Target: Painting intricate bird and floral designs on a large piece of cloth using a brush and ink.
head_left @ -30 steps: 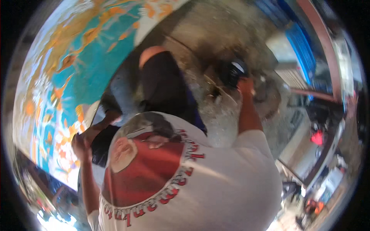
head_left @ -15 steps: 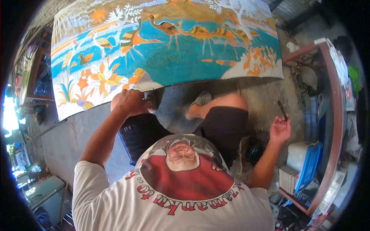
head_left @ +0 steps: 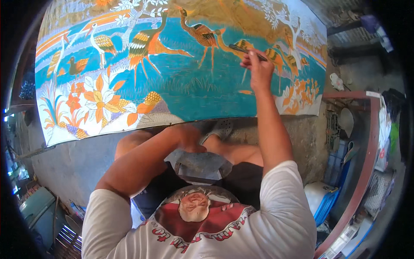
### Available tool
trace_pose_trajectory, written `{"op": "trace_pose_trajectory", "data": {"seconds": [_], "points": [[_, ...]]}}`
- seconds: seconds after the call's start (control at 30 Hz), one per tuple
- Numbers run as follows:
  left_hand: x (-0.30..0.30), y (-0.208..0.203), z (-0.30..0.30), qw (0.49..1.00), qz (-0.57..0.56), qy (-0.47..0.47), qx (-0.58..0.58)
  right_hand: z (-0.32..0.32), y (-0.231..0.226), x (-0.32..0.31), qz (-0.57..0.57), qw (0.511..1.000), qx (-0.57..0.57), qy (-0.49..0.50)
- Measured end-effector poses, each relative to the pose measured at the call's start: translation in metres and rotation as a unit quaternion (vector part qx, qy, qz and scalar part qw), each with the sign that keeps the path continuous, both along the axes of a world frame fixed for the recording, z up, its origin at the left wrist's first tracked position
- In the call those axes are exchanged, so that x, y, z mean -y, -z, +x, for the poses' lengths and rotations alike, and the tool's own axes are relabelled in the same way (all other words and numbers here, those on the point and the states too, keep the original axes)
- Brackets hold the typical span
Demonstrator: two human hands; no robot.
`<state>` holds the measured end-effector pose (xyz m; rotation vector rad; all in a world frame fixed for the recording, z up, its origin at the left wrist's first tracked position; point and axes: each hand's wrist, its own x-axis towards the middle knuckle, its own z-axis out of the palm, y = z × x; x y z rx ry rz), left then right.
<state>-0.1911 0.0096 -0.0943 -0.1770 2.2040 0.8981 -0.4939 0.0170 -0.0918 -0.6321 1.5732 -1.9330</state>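
Note:
A large painted panel (head_left: 172, 82) with birds, orange flowers and teal water stands before me. My right hand (head_left: 260, 69) is raised against its upper right part and grips a thin paintbrush (head_left: 246, 50), whose tip lies near a painted bird. My left hand (head_left: 189, 138) rests low on my knee, just under the panel's lower edge, above a round grey dish (head_left: 202, 166) in my lap. Whether that hand holds anything is hidden.
A red-framed rack (head_left: 364, 172) with containers stands at the right. A white and blue container (head_left: 321, 196) sits beside my right leg. Grey concrete floor (head_left: 73, 168) lies at the left, with a metal box (head_left: 36, 207) near the lower left.
My right hand has risen from low at my right side up to the panel with the brush. My left hand has dropped from the panel's lower edge to my knee.

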Motion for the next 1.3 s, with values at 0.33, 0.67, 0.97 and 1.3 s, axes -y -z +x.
{"op": "trace_pose_trajectory", "data": {"seconds": [0.33,0.67,0.97,1.3], "points": [[0.002,-0.021,0.002,0.997,0.077,-0.032,0.000,-0.001,0.062,0.103,0.087,0.970,-0.229,-0.011],[0.002,-0.028,-0.008,0.996,0.082,0.005,0.045,-0.015,0.077,0.108,0.165,0.938,-0.304,-0.038],[0.001,-0.029,-0.011,0.995,0.094,0.013,0.021,-0.027,0.075,0.099,0.120,0.925,-0.358,-0.035],[0.000,-0.029,-0.010,0.995,0.088,0.017,0.033,-0.024,0.071,0.087,0.114,0.920,-0.374,-0.022]]}}
